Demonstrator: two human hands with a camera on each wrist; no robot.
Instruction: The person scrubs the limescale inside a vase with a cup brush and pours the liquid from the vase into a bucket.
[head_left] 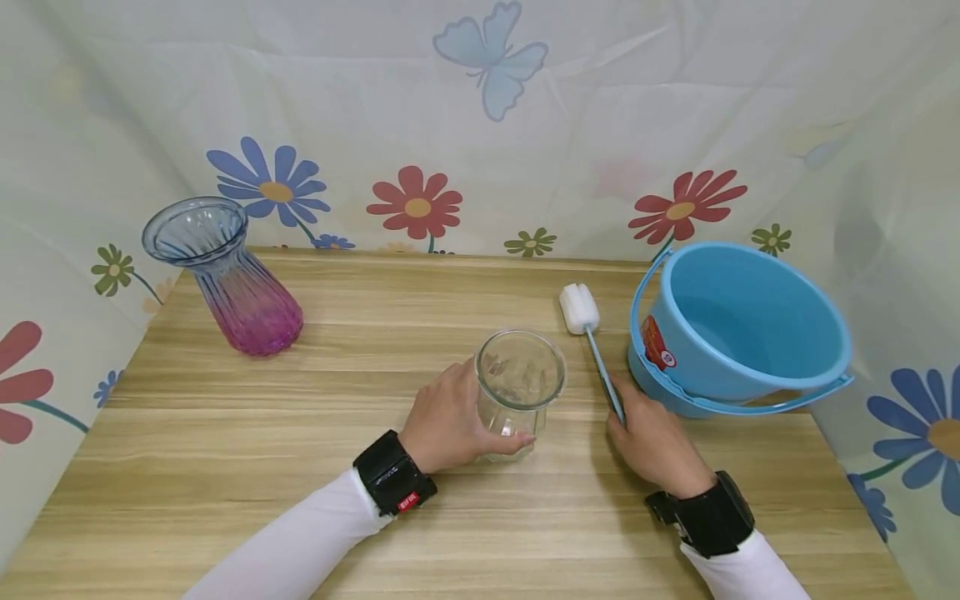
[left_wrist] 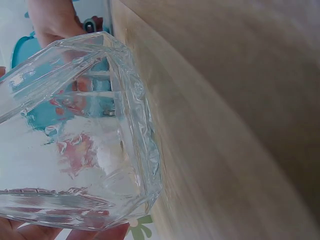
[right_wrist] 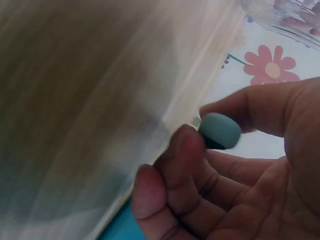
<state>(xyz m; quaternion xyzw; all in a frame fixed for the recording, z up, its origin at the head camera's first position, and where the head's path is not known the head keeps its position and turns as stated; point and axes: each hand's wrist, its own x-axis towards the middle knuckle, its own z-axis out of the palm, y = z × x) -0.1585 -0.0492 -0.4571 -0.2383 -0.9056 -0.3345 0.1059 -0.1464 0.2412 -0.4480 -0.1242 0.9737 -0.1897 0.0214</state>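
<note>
My left hand (head_left: 450, 421) grips a clear glass jar (head_left: 519, 375), its thumb across the near side and its fingers behind. In the left wrist view the faceted base of the jar (left_wrist: 75, 150) fills the left half, close over the table. My right hand (head_left: 656, 437) pinches the end of a sponge bottle brush's blue handle (head_left: 603, 375). The brush's white sponge head (head_left: 580, 308) points away, toward the back of the table. In the right wrist view the rounded handle end (right_wrist: 220, 131) shows between thumb and fingers.
A light blue bucket (head_left: 750, 333) with its handle lowered stands to the right, near my right hand. At the back left is a ribbed glass vase (head_left: 251, 292), blue above and pink below. Behind the wooden table (head_left: 360, 317) hangs a flowered cloth (head_left: 585, 125).
</note>
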